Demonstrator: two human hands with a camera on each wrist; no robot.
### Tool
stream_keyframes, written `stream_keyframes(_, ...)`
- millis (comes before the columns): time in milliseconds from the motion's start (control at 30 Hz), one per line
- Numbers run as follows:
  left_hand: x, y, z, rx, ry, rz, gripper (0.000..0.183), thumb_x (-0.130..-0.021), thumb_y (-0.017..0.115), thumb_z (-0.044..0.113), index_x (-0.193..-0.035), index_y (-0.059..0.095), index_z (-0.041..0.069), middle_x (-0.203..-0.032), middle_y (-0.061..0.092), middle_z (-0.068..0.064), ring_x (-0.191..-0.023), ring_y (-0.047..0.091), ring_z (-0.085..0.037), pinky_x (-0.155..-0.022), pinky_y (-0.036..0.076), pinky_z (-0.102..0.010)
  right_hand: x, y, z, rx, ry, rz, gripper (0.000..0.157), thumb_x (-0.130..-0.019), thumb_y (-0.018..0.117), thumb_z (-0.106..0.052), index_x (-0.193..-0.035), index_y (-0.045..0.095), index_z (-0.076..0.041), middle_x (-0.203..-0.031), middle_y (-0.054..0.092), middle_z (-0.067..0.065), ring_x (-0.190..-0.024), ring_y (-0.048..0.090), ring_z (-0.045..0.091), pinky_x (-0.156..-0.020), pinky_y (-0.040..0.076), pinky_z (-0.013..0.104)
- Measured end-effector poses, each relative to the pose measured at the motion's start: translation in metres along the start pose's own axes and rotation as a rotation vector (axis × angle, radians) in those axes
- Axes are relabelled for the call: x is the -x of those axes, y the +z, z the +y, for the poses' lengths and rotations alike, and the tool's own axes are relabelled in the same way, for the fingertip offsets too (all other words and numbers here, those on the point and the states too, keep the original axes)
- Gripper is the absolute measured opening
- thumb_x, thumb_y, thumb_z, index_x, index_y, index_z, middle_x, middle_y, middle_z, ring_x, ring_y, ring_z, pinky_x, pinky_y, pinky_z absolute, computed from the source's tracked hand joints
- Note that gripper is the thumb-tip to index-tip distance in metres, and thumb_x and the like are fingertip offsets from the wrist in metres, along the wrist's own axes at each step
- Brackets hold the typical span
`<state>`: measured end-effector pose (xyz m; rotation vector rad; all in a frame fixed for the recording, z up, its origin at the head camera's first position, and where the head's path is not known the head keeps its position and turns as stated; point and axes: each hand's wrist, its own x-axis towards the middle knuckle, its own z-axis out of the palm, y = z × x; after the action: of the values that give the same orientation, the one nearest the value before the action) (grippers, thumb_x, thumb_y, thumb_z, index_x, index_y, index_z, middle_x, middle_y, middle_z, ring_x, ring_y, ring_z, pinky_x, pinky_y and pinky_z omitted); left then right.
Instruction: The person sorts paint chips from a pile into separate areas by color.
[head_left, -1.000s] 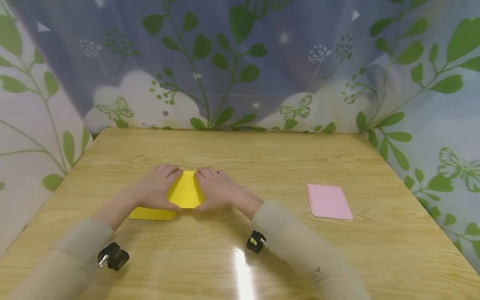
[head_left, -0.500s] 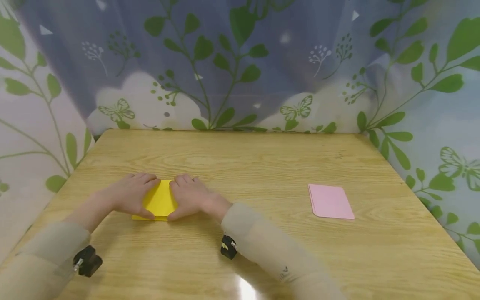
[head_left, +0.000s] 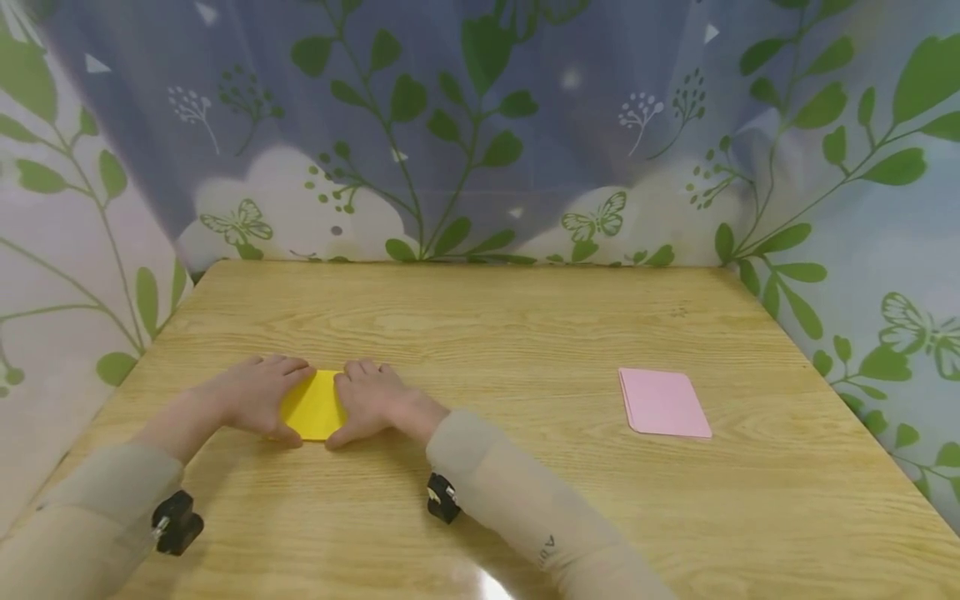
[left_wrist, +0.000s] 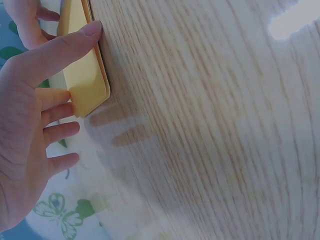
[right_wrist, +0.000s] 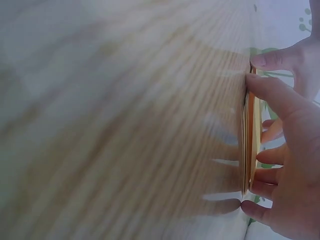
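On the wooden table, a small stack of yellow cards [head_left: 315, 410] with rounded corners lies left of centre, between my two hands. My left hand [head_left: 258, 396] grips its left side, thumb at the near edge and fingers toward the far edge. From the right, my right hand [head_left: 371, 404] holds the stack in the same way. The left wrist view shows the left thumb bent over the edge of the yellow cards [left_wrist: 85, 75]. Several thin layers show along the side of the yellow cards [right_wrist: 245, 135] in the right wrist view, close against the tabletop.
A stack of pink cards [head_left: 664, 403] with rounded corners lies on the right part of the table [head_left: 487, 333]. Behind the table hangs a curtain [head_left: 555, 108] printed with leaves and butterflies, and more patterned cloth borders both sides. Small black devices are strapped at both wrists.
Both hands have moved left and nearer with the yellow cards they hold. The separate yellow piece seen lying on the table at the left is now covered by these cards and the hands.
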<state>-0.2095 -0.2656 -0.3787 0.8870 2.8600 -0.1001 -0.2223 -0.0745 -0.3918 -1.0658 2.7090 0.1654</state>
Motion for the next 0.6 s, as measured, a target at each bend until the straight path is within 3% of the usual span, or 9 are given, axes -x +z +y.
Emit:
stream_keyframes(433,0.0008,0.0055,-0.0026,0.091,-0.028,-0.026,0.099,-0.064,0.071,0.062,-0.132,0.044,-0.005,-0.129,0.046,-0.024,-0.116,0.042,-0.046,-0.09,0.033,-0.064,0.0017,0.0014,0.0007,-0.018,-0.021,0.001,0.092,-0.074,0.055,-0.071,-0.145,0.029,-0.018,-0.144,0.032,0.005,-0.129,0.031,0.019,-0.103,0.03,0.036)
stream_keyframes(600,-0.0001,0.0065,-0.0053,0.079,-0.041,-0.023,0.098,-0.064,0.07,0.062,-0.132,0.044,-0.004,-0.13,0.046,-0.024,-0.117,0.042,-0.046,-0.088,0.034,-0.065,-0.0009,0.0008,-0.0009,-0.021,-0.011,0.008,0.092,-0.074,0.055,-0.071,-0.145,0.03,-0.017,-0.139,0.036,0.004,-0.124,0.034,0.017,-0.102,0.03,0.034)
